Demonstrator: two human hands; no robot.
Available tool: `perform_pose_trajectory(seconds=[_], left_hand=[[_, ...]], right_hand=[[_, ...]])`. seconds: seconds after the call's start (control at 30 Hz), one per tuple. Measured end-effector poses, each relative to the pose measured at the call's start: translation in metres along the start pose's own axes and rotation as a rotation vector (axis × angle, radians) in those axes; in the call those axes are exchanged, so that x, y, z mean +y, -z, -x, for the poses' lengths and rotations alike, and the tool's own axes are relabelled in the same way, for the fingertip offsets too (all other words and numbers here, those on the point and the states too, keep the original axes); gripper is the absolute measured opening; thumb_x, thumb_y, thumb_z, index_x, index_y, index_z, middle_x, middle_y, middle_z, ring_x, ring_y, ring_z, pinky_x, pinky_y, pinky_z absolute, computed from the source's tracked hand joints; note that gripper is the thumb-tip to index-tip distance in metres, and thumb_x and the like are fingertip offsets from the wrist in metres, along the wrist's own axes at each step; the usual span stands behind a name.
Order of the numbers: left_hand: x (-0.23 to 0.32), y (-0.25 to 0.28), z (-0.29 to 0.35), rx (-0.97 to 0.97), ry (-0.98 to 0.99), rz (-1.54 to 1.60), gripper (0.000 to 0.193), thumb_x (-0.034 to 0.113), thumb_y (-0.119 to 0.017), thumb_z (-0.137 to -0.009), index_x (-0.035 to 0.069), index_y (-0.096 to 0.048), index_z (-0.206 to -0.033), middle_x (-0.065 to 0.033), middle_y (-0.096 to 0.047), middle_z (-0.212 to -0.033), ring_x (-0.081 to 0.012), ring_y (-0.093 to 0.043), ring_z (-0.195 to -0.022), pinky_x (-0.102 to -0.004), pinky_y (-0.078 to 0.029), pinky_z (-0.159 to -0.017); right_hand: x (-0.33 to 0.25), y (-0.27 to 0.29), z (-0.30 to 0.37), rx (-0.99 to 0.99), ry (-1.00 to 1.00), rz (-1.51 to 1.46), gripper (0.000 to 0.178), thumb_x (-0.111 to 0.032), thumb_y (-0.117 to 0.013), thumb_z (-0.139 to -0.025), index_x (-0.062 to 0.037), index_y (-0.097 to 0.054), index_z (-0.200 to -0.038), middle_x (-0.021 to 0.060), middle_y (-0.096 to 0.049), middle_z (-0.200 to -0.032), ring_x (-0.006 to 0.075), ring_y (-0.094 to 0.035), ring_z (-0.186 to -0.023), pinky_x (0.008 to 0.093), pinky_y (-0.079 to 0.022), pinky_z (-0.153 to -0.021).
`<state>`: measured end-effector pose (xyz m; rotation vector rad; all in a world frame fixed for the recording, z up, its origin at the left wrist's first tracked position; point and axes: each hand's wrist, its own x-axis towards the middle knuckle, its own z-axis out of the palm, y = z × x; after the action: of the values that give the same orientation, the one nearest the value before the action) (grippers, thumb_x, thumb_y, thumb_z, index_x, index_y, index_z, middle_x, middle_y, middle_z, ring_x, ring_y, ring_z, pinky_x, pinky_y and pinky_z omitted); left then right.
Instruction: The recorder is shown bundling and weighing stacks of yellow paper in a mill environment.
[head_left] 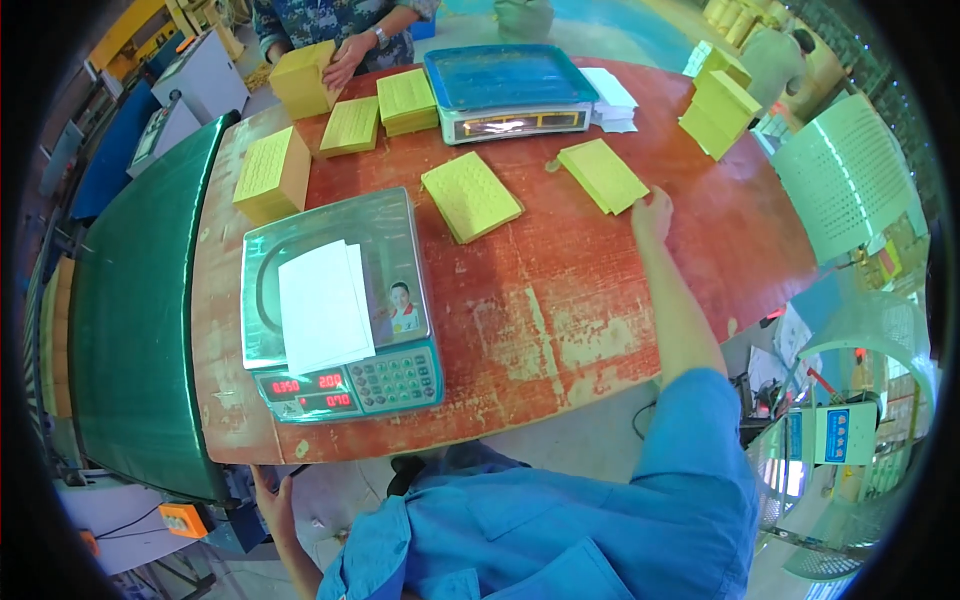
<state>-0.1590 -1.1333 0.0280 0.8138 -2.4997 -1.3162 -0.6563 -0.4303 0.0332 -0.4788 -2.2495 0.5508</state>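
My right hand (652, 217) reaches across the red table and has its thumb and fingers at the near right corner of a stack of yellow paper (600, 172). Another yellow stack (470, 195) lies to the left of it, apart from my hands. By the table's near left edge, my left hand (272, 497) hangs low with thumb and fingers apart, nothing seen in it. Just beyond it stands a digital scale (400, 375) with lit red digits. A few white sheets (318, 305) lie slightly fanned on its metal pan.
A second scale with a blue pan (500, 78) stands at the far side, white sheets (610, 98) beside it. More yellow stacks (275, 172) line the far left. Across the table, a co-worker's hand (350, 60) touches one. A green conveyor belt (145, 300) runs along the left.
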Motion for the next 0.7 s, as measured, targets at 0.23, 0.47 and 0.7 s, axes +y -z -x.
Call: perform_pose_trajectory(seconds=[0.23,0.47,0.7], left_hand=[[0.023,-0.014,0.0,0.023,0.164,0.105,0.083,0.003,-0.067,-0.081,0.005,-0.024,-0.152,-0.0164,-0.038,-0.15,-0.0278,-0.044,-0.131,-0.0377,-0.037,-0.107],[0.008,-0.011,0.006,0.073,0.115,0.097,0.083,0.004,-0.067,-0.082,0.004,-0.023,-0.152,-0.0164,-0.039,-0.149,-0.0279,-0.043,-0.133,-0.0387,-0.037,-0.107],[0.019,-0.019,0.002,0.068,0.102,0.125,0.082,0.003,-0.067,-0.081,0.004,-0.024,-0.152,-0.0153,-0.038,-0.15,-0.0264,-0.044,-0.13,-0.0383,-0.037,-0.106]], right_hand=[[0.044,-0.044,-0.043,-0.227,-0.628,-0.409,0.051,-0.005,-0.058,-0.079,0.0052,-0.05,-0.128,0.0197,-0.064,-0.098,0.0239,-0.064,-0.062,0.0366,-0.049,-0.049],[-0.012,-0.033,-0.025,-0.278,-0.548,-0.322,0.053,-0.009,-0.057,-0.079,0.004,-0.05,-0.13,0.02,-0.065,-0.1,0.0223,-0.064,-0.061,0.0337,-0.051,-0.054],[0.002,-0.034,-0.043,-0.279,-0.336,-0.065,0.053,-0.02,-0.058,-0.08,0.001,-0.052,-0.128,0.025,-0.064,-0.114,0.0317,-0.066,-0.101,0.0411,-0.051,-0.086]])
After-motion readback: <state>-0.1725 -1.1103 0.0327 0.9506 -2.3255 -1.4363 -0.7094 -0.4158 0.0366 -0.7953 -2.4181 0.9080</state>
